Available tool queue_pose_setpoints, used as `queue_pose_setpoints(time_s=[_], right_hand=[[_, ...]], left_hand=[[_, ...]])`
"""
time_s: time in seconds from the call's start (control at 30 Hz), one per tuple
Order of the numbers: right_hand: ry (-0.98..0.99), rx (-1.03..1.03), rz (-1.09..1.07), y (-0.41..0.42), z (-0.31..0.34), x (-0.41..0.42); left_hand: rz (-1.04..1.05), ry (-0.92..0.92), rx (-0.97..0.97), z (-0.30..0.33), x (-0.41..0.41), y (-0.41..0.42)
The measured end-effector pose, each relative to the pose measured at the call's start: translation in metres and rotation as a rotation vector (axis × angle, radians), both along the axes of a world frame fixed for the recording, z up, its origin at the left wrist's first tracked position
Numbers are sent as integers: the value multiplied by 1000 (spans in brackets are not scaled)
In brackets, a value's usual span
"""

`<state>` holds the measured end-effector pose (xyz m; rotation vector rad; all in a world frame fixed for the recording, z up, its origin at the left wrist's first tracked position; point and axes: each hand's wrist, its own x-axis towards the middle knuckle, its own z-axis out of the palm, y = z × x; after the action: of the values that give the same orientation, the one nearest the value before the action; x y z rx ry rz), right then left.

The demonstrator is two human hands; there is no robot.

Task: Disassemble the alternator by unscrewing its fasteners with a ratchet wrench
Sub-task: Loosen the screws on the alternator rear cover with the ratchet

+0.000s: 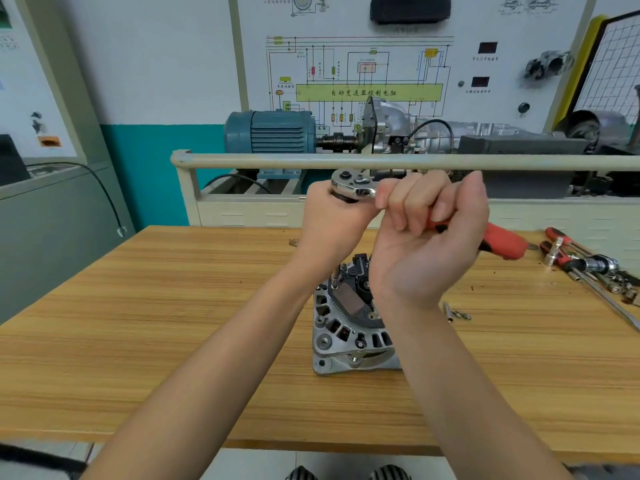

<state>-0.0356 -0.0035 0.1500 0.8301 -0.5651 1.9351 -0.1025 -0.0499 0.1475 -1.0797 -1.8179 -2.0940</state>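
Both hands hold one ratchet wrench (367,188) raised above the bench: the right hand (429,233) wraps its curled fingers round the shaft just ahead of the red handle, and the left hand (332,220) cups the chrome head from below. One alternator (349,327) stands on the wooden table (138,323) directly under the hands, at 6 o'clock from the wrench. Loose tools (588,268) lie together on the table at 3 o'clock from the alternator; their number cannot be told.
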Motion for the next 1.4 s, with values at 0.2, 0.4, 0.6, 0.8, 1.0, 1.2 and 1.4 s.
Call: queue_pose_setpoints(time_s=[0.2,0.4,0.6,0.8,1.0,1.2,1.4], right_hand=[[-387,-125,586,48,40,-25],[-637,-42,1014,57,59,-53],[-305,-155,419,31,35,-21],[78,83,-139,-13,-5,-5],[-137,58,214,21,22,-15],[-540,-102,952,52,54,-48],[-421,-134,584,41,45,-30]], left_hand=[[-204,9,-186,7,-5,-10],[-501,-77,-325,15,-10,-12],[-198,-103,-106,4,-7,-4],[137,-27,26,0,-2,3],[-98,-38,-112,7,-7,-11],[-458,-6,-277,16,-12,-16],[-248,-136,-127,7,-9,-5]])
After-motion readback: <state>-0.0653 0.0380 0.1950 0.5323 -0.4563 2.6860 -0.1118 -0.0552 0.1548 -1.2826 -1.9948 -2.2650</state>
